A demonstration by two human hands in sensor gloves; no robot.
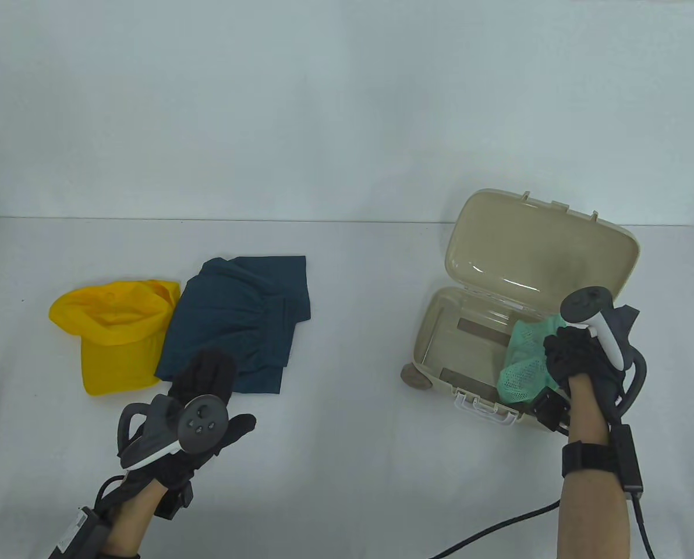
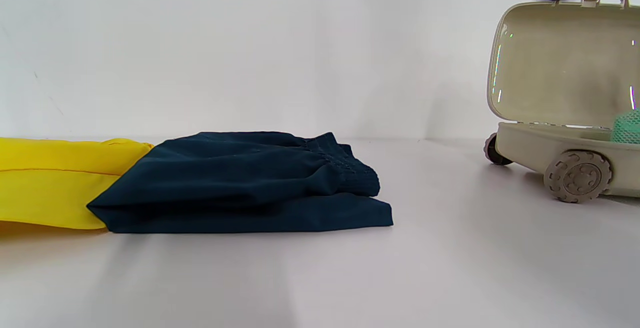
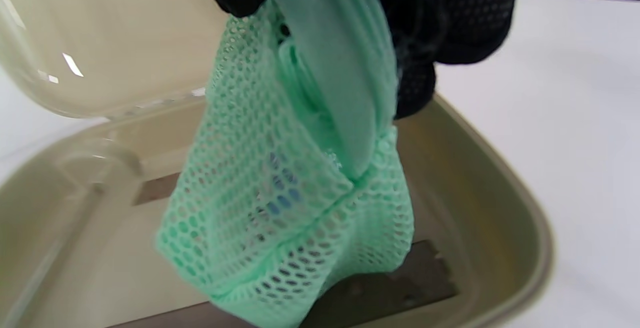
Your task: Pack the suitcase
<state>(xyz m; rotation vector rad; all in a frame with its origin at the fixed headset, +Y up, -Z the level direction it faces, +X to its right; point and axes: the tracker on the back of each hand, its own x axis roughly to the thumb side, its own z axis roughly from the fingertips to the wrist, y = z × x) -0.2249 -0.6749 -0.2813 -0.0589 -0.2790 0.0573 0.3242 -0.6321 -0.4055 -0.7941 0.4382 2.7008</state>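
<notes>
A beige toy suitcase lies open on the table at the right, its lid standing up. My right hand grips a mint green mesh bag and holds it over the suitcase's tray; the bag hangs from my fingers above the tray's bottom. My left hand is open and empty, hovering at the near edge of a folded dark blue garment. A yellow garment lies left of the blue one. The left wrist view shows the blue garment, the yellow one and the suitcase.
A black cable runs from my right wrist across the table's near edge. The suitcase has wheels on its left side and a white handle at its near side. The white table meets a white wall behind.
</notes>
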